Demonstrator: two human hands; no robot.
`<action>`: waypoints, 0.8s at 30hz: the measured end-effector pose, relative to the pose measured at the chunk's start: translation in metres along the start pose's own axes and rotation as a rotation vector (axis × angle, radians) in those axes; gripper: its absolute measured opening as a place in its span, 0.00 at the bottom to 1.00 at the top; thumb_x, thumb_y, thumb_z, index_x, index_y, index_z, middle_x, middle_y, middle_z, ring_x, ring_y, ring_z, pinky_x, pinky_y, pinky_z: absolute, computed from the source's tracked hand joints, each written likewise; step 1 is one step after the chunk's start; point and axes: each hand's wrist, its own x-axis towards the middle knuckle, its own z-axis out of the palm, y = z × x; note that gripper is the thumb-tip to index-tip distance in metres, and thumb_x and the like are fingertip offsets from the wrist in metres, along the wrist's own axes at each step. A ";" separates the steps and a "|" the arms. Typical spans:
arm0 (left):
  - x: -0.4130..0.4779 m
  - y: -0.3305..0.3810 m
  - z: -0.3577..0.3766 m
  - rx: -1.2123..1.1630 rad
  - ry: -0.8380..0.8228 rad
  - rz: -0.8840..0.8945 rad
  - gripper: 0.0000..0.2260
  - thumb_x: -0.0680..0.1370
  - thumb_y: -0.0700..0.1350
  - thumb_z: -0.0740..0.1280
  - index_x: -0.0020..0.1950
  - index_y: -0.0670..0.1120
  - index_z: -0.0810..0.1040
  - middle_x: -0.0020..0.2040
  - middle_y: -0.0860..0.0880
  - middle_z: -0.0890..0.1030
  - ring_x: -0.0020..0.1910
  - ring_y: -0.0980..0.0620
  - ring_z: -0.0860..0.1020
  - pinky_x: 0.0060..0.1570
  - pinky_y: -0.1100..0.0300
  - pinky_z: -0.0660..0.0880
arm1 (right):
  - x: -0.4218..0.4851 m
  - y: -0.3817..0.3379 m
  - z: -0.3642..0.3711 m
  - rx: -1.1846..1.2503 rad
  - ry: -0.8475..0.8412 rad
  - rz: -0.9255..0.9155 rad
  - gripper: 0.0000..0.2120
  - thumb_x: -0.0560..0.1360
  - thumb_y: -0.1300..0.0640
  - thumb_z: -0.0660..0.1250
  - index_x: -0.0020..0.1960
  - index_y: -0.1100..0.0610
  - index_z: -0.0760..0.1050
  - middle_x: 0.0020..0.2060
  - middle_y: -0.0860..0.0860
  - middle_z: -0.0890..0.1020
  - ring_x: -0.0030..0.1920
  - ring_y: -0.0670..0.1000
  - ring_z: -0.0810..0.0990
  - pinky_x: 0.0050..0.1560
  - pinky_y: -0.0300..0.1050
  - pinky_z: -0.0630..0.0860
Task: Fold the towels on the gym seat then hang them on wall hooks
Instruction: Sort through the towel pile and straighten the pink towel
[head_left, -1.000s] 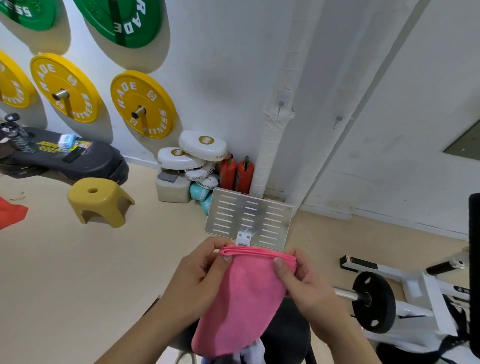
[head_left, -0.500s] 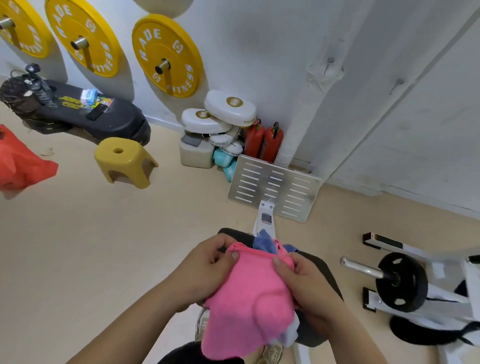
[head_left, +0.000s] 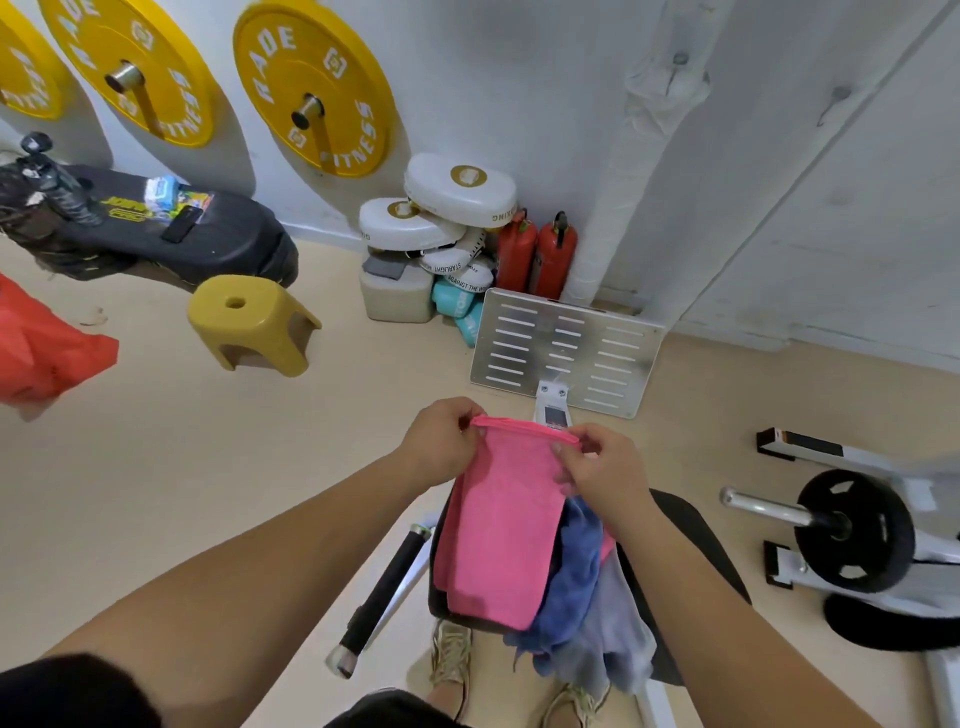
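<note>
A pink towel (head_left: 504, 525), folded into a narrow strip, hangs over the black gym seat (head_left: 696, 545). My left hand (head_left: 441, 441) pinches its top left corner and my right hand (head_left: 597, 467) pinches the top right corner, holding the upper edge taut. Beneath the pink towel a blue towel (head_left: 571, 587) and a pale grey-lilac towel (head_left: 613, 639) lie crumpled on the seat. Two wall hooks (head_left: 834, 101) stick out of the white wall at upper right, the other hook (head_left: 678, 60) on the wrapped pipe.
A slotted metal footplate (head_left: 566, 348) stands ahead of the seat. A yellow stool (head_left: 249, 322), white pads and red extinguishers (head_left: 535, 254) sit near the wall. Yellow weight plates (head_left: 311, 83) hang on it. A black plate on a bar (head_left: 852, 530) lies right.
The towel was bunched in both hands half a second ago; now its top edge is pulled straight and the strip hangs flat. The camera has tilted further down toward the seat.
</note>
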 end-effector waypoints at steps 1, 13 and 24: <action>0.003 0.002 -0.001 -0.019 0.014 0.010 0.07 0.80 0.40 0.65 0.50 0.45 0.84 0.43 0.51 0.82 0.46 0.46 0.82 0.50 0.52 0.81 | 0.003 -0.002 -0.001 0.002 0.034 -0.030 0.07 0.77 0.62 0.72 0.43 0.51 0.82 0.39 0.53 0.84 0.40 0.58 0.85 0.43 0.47 0.83; -0.043 -0.038 0.018 -0.009 -0.167 0.049 0.09 0.78 0.36 0.65 0.46 0.48 0.81 0.37 0.56 0.81 0.32 0.65 0.76 0.36 0.72 0.69 | -0.044 0.044 0.013 -0.266 -0.185 -0.018 0.13 0.77 0.64 0.68 0.47 0.44 0.78 0.44 0.44 0.83 0.47 0.46 0.80 0.46 0.28 0.72; -0.053 -0.036 0.031 -0.195 0.066 -0.001 0.08 0.78 0.40 0.67 0.50 0.54 0.80 0.42 0.55 0.84 0.39 0.60 0.79 0.42 0.63 0.76 | -0.046 0.006 0.015 -0.157 -0.001 -0.086 0.09 0.78 0.59 0.65 0.43 0.46 0.71 0.38 0.49 0.79 0.39 0.49 0.77 0.45 0.43 0.74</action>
